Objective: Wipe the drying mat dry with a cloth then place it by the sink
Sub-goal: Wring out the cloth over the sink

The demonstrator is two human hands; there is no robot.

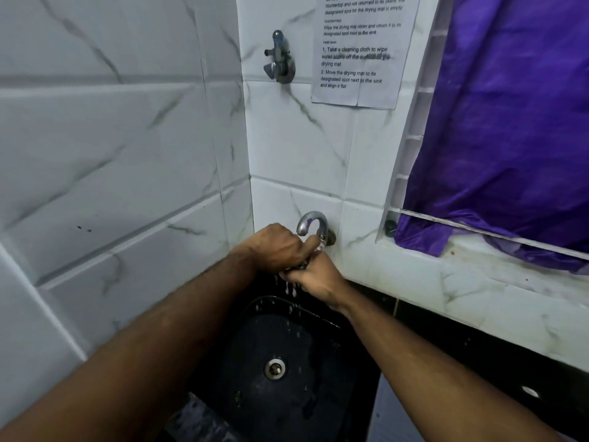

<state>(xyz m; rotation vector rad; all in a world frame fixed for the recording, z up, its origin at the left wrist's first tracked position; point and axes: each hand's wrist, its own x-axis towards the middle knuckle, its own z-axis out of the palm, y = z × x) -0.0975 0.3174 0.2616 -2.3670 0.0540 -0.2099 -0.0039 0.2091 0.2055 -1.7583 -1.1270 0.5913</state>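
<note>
Both hands are up under the curved tap (314, 223), pressed together over the black sink (277, 355). The left hand (277, 247) is fisted on top, knuckles up, and the right hand (314, 277) is curled tight just beneath and beside it, the two touching. Between them sits a small dark scrap, the cloth (299, 267), almost wholly buried in the fingers; only a sliver of dark, wet-looking fabric shows, so its colour and size are hard to tell. Both fists are clamped on it, and water drops (291, 291) fall from under the hands into the basin, speckling the dark bowl around the round metal drain (274, 369). The drying mat cannot be made out anywhere in this view. On the white marbled tile wall (111, 154) a second valve (279, 59) sits high above the tap, and beside it hangs a printed instruction sheet (360, 52). To the right, a purple plastic sheet (510, 122) drapes over a window frame above a stained white tiled ledge (478, 282).
</note>
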